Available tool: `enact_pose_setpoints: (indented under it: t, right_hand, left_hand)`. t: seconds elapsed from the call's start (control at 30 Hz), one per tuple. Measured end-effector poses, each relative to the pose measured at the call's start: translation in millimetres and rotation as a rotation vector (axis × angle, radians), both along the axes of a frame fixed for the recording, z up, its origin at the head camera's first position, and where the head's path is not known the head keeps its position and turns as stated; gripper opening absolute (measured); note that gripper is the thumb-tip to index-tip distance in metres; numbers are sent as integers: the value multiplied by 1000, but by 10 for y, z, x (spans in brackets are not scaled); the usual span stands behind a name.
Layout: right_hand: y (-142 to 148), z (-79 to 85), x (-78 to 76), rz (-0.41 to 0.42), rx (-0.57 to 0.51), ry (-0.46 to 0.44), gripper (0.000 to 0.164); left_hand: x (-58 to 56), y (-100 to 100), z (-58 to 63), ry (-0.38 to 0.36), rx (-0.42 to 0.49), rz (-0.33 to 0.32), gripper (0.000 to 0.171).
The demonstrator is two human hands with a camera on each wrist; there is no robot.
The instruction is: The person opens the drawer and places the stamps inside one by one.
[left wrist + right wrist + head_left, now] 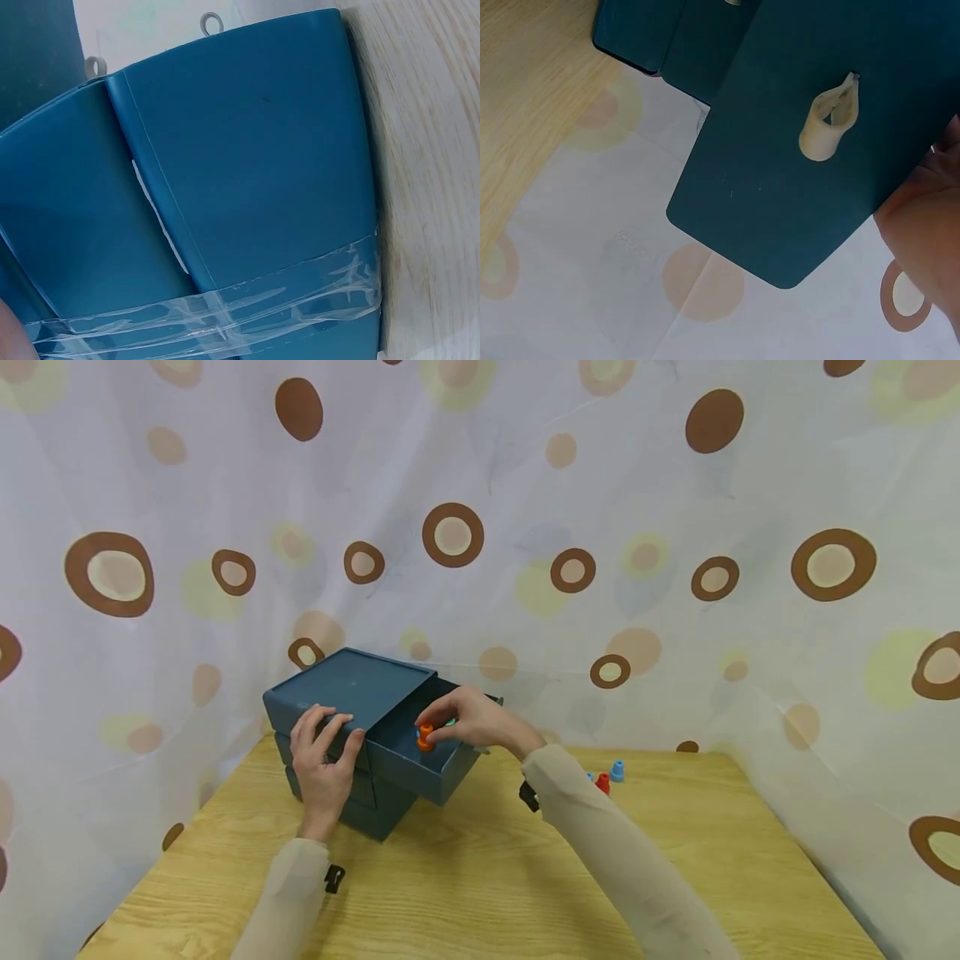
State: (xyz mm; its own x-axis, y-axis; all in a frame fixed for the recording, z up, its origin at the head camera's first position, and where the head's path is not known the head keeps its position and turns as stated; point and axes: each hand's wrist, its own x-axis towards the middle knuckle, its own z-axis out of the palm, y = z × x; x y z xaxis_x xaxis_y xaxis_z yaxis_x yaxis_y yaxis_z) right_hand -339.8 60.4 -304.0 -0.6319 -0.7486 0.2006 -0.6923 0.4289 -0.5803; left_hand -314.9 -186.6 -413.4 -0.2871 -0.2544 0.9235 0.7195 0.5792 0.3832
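A dark blue stacked drawer unit (pixel 352 683) stands on the wooden table, its top drawer (pixel 408 773) pulled out to the right. My left hand (pixel 324 772) rests on the unit's near top edge, fingers spread. Over the drawer, my right hand (pixel 477 720) pinches a small orange stepped peg (pixel 425 739) between thumb and fingers. Bits of green (pixel 451 722) and blue show beside it, partly hidden by the fingers. The right wrist view shows the drawer's front (pixel 757 202) with a pale loop pull (pixel 829 124); the right hand (pixel 930 210) appears at its edge.
Right of the right forearm, a red peg (pixel 603 783) and a blue peg (pixel 617 771) stand on the table (pixel 675 860), with another blue bit partly hidden. Clear tape (pixel 300 292) wraps the drawer unit. A dotted curtain (pixel 510 468) hangs behind.
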Motion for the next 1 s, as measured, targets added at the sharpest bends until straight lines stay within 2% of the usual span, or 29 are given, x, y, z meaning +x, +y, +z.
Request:
enact_pose_setpoints:
  t: [0.23,0.43,0.73,1.0]
  right_hand:
    - [-51,43,2,-37,70,-26,30]
    - [-84,47,1,-55,73,-42,29]
    - [-108,4,-8,-39,-4,-75,38]
    - [26,10,0,-42,-109,-52,30]
  left_hand:
    - [-7,-4,41,6,0,-10,38]
    - [-9,-8,43,9,-2,-6,40]
    - [3,-6,24,9,-5,-1,42]
    - [6,5,3,11,-1,-6,42]
